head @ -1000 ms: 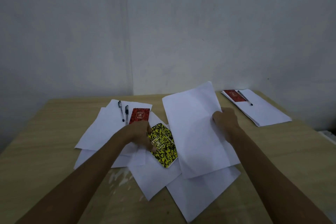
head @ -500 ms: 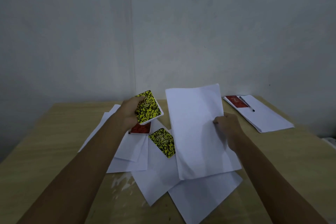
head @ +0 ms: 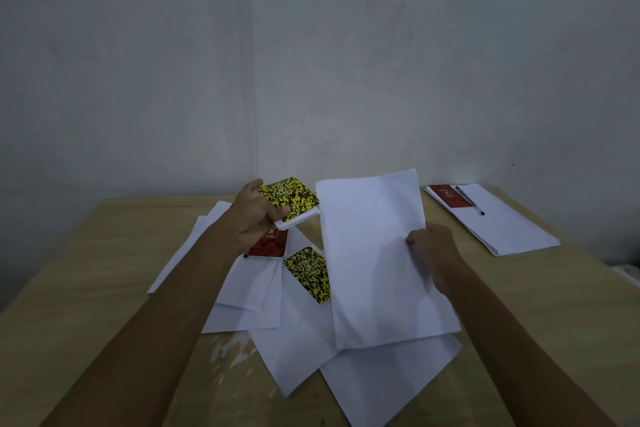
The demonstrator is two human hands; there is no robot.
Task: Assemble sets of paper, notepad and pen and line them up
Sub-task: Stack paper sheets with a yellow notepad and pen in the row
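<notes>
A sheet of paper [head: 377,253] stood lifted at the centre of the scene, its far edge raised toward 12 o'clock and its near edge resting on the loose sheets [head: 294,350] spread over the table [head: 86,270]. The right hand [head: 431,246] pinched it at its 3 o'clock edge, thumb on the top face and the other fingers curled behind. At 10 o'clock from that sheet, the left hand [head: 254,218] held a yellow-and-black speckled notepad [head: 289,199] above the table, fingers curled round its left side, the cover tilted toward the camera. Directly beneath that hand a red notepad [head: 272,246] lay on the scattered paper, partly hidden by the wrist. A second yellow-and-black notepad [head: 309,274] lay flat at 5 o'clock from the red one, just beside the left edge of the lifted sheet.

Far off at 2 o'clock, well apart from the pile, a finished set sat near the table's back corner: a folded white sheet [head: 502,222] with another red notepad [head: 449,196] on its far end and a pen [head: 469,199] lying just beside that notepad on the paper. A plain grey wall [head: 311,62] rose behind the table.
</notes>
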